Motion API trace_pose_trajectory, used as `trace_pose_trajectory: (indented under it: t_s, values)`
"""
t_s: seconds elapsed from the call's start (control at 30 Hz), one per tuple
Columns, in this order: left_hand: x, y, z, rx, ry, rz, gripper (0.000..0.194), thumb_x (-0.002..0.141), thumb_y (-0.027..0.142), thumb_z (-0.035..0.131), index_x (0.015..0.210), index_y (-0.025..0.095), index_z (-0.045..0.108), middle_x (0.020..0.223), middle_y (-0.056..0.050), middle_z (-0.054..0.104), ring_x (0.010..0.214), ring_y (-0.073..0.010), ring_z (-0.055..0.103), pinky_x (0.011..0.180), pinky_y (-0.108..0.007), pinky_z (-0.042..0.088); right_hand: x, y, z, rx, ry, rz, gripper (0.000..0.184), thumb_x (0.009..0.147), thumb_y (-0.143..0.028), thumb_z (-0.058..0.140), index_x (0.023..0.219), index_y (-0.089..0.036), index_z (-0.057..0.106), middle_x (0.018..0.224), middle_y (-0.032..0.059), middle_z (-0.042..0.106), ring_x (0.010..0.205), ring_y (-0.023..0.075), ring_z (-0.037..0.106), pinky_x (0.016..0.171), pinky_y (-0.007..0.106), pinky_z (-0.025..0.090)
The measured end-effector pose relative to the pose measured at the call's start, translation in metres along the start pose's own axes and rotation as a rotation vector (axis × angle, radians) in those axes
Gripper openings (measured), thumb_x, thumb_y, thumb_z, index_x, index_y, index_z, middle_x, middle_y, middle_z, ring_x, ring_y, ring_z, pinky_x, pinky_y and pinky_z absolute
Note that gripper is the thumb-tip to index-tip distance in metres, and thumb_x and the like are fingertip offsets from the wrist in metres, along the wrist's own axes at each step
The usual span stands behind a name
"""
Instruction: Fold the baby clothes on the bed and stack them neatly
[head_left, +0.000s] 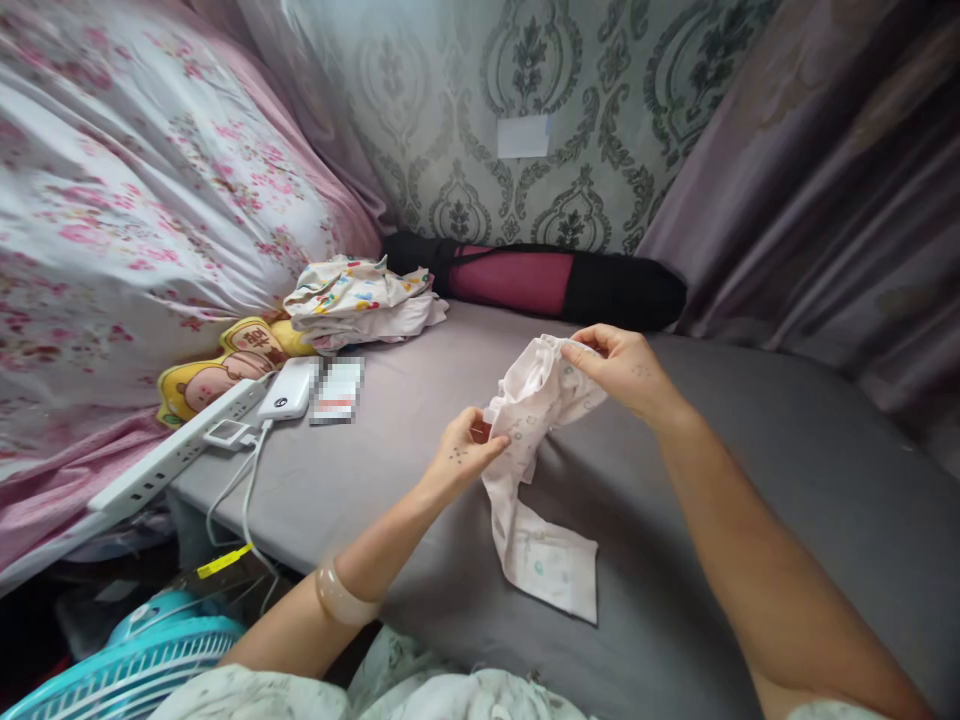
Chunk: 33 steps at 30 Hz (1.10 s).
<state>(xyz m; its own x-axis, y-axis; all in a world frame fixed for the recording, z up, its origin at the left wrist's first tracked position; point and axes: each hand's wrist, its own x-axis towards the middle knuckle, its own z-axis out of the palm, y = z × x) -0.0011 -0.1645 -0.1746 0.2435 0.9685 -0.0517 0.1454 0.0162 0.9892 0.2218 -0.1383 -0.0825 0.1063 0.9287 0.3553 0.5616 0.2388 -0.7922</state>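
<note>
A small pale pink child's garment (551, 385) with a faint print is held bunched above the grey sheet. My left hand (469, 448) pinches its left side between thumb and fingers. At the upper right, my right hand (619, 365) grips its gathered edge, fingers closed on the cloth. One tube-shaped part, a sleeve or a leg, hangs down and its end lies on the sheet. Folds hide the rest of the garment's shape, so I cannot tell whether it is a top or trousers.
The grey-sheeted bed (750, 450) carries folded clothes (360, 300), a yellow plush toy (240, 365), a white power strip (180, 445) and a white power bank (291, 388) with cables. A black and maroon long bag (517, 280) lies along the wall. A turquoise fan (150, 660) stands at lower left.
</note>
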Motion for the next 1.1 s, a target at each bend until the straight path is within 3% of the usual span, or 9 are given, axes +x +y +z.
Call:
trace_pose_trajectory:
  t_s: [0.13, 0.27, 0.47, 0.63, 0.8, 0.9, 1.0, 1.03, 1.1]
  values:
    - [0.006, 0.001, 0.004, -0.087, -0.051, 0.034, 0.032, 0.069, 0.046, 0.073, 0.075, 0.017, 0.059, 0.072, -0.001, 0.063, 0.070, -0.0154, 0.058, 0.064, -0.026, 0.044, -0.005, -0.005, -0.016, -0.043, 0.060, -0.004, 0.033, 0.075, -0.052, 0.069, 0.081, -0.020, 0.068, 0.074, 0.0027, 0.068, 0.065, 0.0162, 0.059, 0.056, 0.028, 0.046]
    - [0.018, 0.022, -0.006, -0.177, -0.056, 0.021, 0.037, 0.066, 0.049, 0.075, 0.077, 0.019, 0.058, 0.068, 0.002, 0.060, 0.061, -0.0119, 0.054, 0.056, -0.023, 0.040, -0.011, -0.009, -0.045, -0.088, 0.079, -0.042, 0.033, 0.076, -0.053, 0.069, 0.083, -0.022, 0.069, 0.075, 0.0030, 0.069, 0.066, 0.0177, 0.061, 0.055, 0.028, 0.047]
    - [0.048, 0.087, -0.035, -0.177, -0.118, 0.189, 0.041, 0.059, 0.047, 0.081, 0.079, 0.017, 0.060, 0.070, 0.002, 0.061, 0.059, -0.0099, 0.055, 0.054, -0.020, 0.042, -0.017, -0.014, -0.095, -0.202, -0.023, -0.103, 0.032, 0.078, -0.054, 0.067, 0.089, -0.024, 0.073, 0.079, 0.0016, 0.071, 0.070, 0.0190, 0.065, 0.058, 0.029, 0.050]
    - [0.066, 0.149, -0.052, 0.073, -0.254, 0.387, 0.035, 0.066, 0.045, 0.078, 0.085, 0.017, 0.069, 0.076, -0.002, 0.066, 0.066, -0.0119, 0.058, 0.057, -0.021, 0.043, -0.018, -0.027, -0.126, -0.269, -0.080, -0.074, 0.035, 0.075, -0.058, 0.069, 0.082, -0.024, 0.073, 0.073, 0.0004, 0.070, 0.070, 0.0195, 0.066, 0.059, 0.030, 0.052]
    - [0.084, 0.186, -0.052, 0.344, -0.362, 0.497, 0.026, 0.064, 0.037, 0.080, 0.079, 0.018, 0.073, 0.071, -0.001, 0.066, 0.067, -0.0154, 0.060, 0.060, -0.025, 0.045, -0.011, -0.038, -0.152, -0.346, -0.085, -0.067, 0.032, 0.072, -0.055, 0.072, 0.074, -0.023, 0.072, 0.066, 0.0004, 0.067, 0.064, 0.0185, 0.064, 0.057, 0.030, 0.050]
    - [0.092, 0.198, -0.046, 0.434, -0.167, 0.693, 0.018, 0.069, 0.034, 0.076, 0.076, 0.018, 0.072, 0.071, -0.002, 0.064, 0.074, -0.0175, 0.060, 0.066, -0.028, 0.045, -0.006, -0.046, -0.162, -0.409, -0.026, -0.154, 0.034, 0.079, -0.056, 0.067, 0.079, -0.022, 0.073, 0.068, 0.0014, 0.068, 0.065, 0.0179, 0.062, 0.058, 0.031, 0.048]
    - [0.096, 0.206, -0.037, 0.480, 0.203, 0.949, 0.015, 0.080, 0.033, 0.066, 0.083, 0.020, 0.070, 0.087, -0.004, 0.066, 0.095, -0.0214, 0.056, 0.083, -0.034, 0.043, -0.002, -0.054, -0.161, -0.553, 0.312, -0.303, 0.032, 0.086, -0.052, 0.061, 0.086, -0.022, 0.072, 0.082, 0.0049, 0.069, 0.077, 0.0200, 0.063, 0.072, 0.035, 0.049]
    - [0.097, 0.207, -0.034, 0.522, 0.267, 1.005, 0.014, 0.082, 0.033, 0.065, 0.084, 0.020, 0.070, 0.094, -0.005, 0.066, 0.102, -0.0230, 0.053, 0.089, -0.037, 0.041, 0.000, -0.055, -0.160, -0.609, 0.389, -0.365, 0.032, 0.089, -0.050, 0.058, 0.086, -0.021, 0.072, 0.090, 0.0068, 0.068, 0.085, 0.0212, 0.062, 0.078, 0.037, 0.048]
    - [0.102, 0.209, -0.029, 0.650, 0.254, 1.050, 0.012, 0.081, 0.032, 0.066, 0.082, 0.021, 0.069, 0.101, -0.005, 0.065, 0.111, -0.0255, 0.048, 0.097, -0.041, 0.035, 0.005, -0.053, -0.155, -0.710, 0.382, -0.453, 0.032, 0.092, -0.048, 0.055, 0.083, -0.021, 0.071, 0.102, 0.0089, 0.067, 0.097, 0.0237, 0.061, 0.088, 0.040, 0.046]
